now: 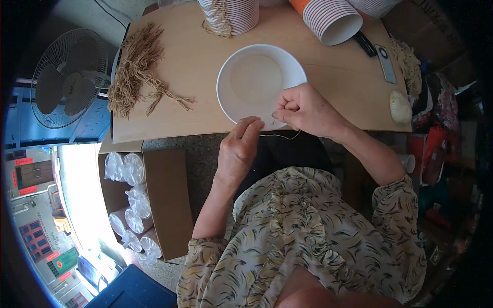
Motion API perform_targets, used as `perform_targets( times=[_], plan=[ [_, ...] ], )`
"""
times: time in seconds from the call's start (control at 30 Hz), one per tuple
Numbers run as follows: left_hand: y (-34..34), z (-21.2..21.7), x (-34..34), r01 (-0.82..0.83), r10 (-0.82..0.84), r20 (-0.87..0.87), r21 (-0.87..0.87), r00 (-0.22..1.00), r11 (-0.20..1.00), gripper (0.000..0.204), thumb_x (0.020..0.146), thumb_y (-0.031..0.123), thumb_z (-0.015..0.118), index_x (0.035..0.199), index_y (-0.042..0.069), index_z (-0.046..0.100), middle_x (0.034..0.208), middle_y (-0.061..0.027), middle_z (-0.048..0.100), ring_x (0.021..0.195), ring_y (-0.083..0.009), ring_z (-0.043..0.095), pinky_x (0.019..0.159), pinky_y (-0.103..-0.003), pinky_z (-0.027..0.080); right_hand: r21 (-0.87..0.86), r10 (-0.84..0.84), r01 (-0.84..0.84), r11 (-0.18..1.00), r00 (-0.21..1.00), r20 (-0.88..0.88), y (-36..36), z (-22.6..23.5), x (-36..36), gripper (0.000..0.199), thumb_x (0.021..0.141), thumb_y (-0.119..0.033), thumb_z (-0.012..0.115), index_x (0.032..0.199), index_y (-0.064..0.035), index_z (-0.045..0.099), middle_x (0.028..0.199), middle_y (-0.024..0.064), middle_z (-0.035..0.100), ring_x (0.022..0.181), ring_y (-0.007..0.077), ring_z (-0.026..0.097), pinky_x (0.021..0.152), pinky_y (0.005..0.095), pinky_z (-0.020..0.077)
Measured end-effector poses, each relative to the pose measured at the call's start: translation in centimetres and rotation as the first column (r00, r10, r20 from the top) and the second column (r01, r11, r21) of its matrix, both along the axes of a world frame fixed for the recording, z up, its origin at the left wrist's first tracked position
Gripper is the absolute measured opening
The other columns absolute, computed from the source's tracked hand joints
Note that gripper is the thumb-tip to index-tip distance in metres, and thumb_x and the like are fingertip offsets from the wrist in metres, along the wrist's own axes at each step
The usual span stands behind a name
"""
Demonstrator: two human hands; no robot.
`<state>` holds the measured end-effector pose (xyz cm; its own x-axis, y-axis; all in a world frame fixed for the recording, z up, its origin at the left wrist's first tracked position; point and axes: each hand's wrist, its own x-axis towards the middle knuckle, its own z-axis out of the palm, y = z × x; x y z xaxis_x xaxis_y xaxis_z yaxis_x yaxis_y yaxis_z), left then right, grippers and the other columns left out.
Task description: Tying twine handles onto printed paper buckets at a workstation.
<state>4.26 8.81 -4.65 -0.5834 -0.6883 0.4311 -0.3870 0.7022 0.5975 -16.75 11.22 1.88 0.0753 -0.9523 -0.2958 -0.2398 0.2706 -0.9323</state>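
My left hand (240, 149) is closed in a pinch just off the table's front edge. A thin pale thread (280, 135) runs from beside its fingers and loops under my right hand. My right hand (303, 110) is also pinched, over the front right rim of a white round tub (224, 97). Whatever small thing its fingertips hold is too fine to make out. The fingertips of both hands are close together but apart. The tub stands upright on the wooden table (190, 66), its pale inner bottom showing.
Brown knotted twine (136, 72) lies on the left. Behind stand striped stacked tubs (241, 18) draped with twine and a tipped orange-and-white stack (334, 25). On the right are a silver remote-like device (385, 64) and a pale lump (400, 108). A carton (167, 200) and fan (72, 79) stand left.
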Motion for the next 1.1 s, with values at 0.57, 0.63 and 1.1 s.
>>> perform_targets(
  times=[0.57, 0.63, 1.1],
  plan=[
    [1.0, 0.1, -0.3, 0.010, -0.009, -0.020, 0.038, 1.000, 0.999, 0.022, 0.082, -0.007, 0.067, 0.100, 0.006, 0.066, 0.104, -0.0090, 0.068, 0.088, -0.0306, 0.070, 0.072, -0.038, 0.059, 0.004, 0.027, -0.027, 1.000, 0.985, -0.168, 0.6, -1.6, -0.2, 0.011, 0.085, -0.004, 0.064, 0.078, 0.0054, 0.064, 0.064, 0.0091, 0.067, 0.058, 0.0076, 0.059, 0.052, 0.0289, 0.0464],
    [0.8, -0.1, -0.4, 0.019, -0.018, -0.021, 0.041, 1.000, 0.999, 0.022, 0.082, -0.007, 0.067, 0.100, 0.006, 0.066, 0.104, -0.0087, 0.068, 0.088, -0.0305, 0.070, 0.073, -0.037, 0.058, 0.007, 0.025, -0.024, 1.000, 0.983, -0.182, 0.5, -1.9, -0.3, 0.011, 0.084, -0.004, 0.064, 0.078, 0.0052, 0.064, 0.063, 0.0090, 0.067, 0.058, 0.0076, 0.059, 0.052, 0.0291, 0.0465],
    [0.3, 1.1, -1.2, -0.005, 0.006, 0.049, -0.030, 0.999, 1.000, 0.030, 0.080, -0.004, 0.067, 0.107, 0.009, 0.067, 0.101, -0.0066, 0.065, 0.083, -0.0290, 0.069, 0.067, -0.039, 0.057, -0.042, 0.045, -0.077, 0.996, 0.857, -0.514, 0.3, -0.5, 0.7, 0.018, 0.082, -0.020, 0.070, 0.086, -0.0025, 0.072, 0.076, 0.0165, 0.070, 0.072, 0.0328, 0.070, 0.067, 0.0418, 0.0539]
  ],
)
